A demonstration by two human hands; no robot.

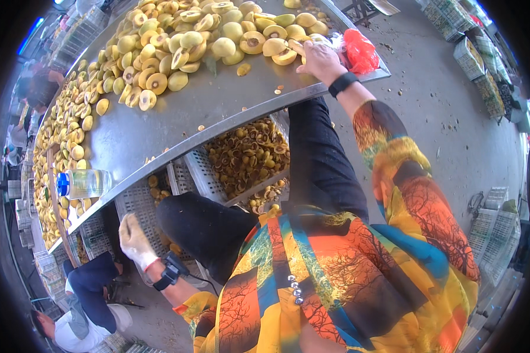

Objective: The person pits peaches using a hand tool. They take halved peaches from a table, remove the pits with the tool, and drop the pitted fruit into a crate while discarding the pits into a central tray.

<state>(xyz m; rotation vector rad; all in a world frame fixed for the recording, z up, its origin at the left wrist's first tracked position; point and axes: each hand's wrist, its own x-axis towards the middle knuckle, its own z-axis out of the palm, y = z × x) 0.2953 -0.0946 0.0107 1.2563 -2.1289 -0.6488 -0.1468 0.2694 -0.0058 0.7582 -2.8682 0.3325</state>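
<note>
My right hand (321,62), bare with a dark wristband, is over the near right part of the metal table (229,120). Its fingers are bent around a pale yellow, narrow piece that I cannot make out, beside halved yellow peach-like fruit (252,42). Just right of this hand lies a crumpled red plastic bag (360,52). Below the table's front edge, my left hand (136,240) wears a pale, stained glove and hangs beside my knee. The gloved fingers are drawn together; whatever is in them, if anything, is hidden.
A clear bottle with a blue cap (83,183) lies at the table's left. Under the table stands a crate of cut fruit pieces (250,156). Another person (91,300) sits at the lower left. Stacked crates (493,241) stand at the right.
</note>
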